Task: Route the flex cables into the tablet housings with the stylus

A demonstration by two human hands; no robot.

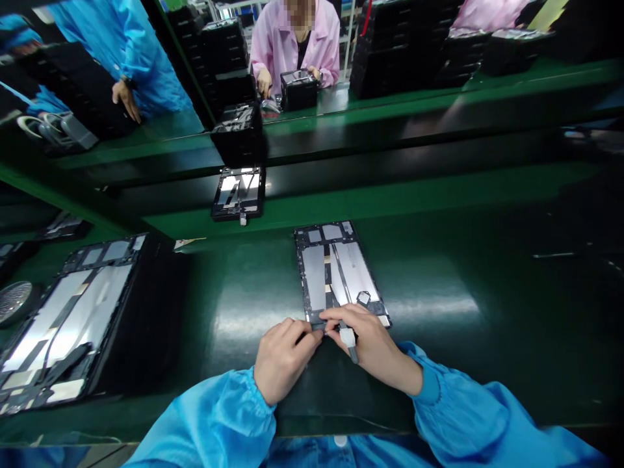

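An opened tablet chassis (336,270) with silver plates and a flat cable lies on the green mat in front of me. My left hand (283,354) is curled, its fingertips pinching at the chassis's near edge. My right hand (368,341) is closed beside it, gripping a small grey-white tool (349,341) against the same near edge. The fingertips of both hands meet at the bottom of the chassis. Both arms wear blue sleeves.
A stack of similar opened tablets (63,318) sits at my left. Another chassis (238,192) rests on the dark conveyor belt (390,169). Across it, a person in a pink coat (295,42) handles a black box. A person in blue (127,52) stands at far left.
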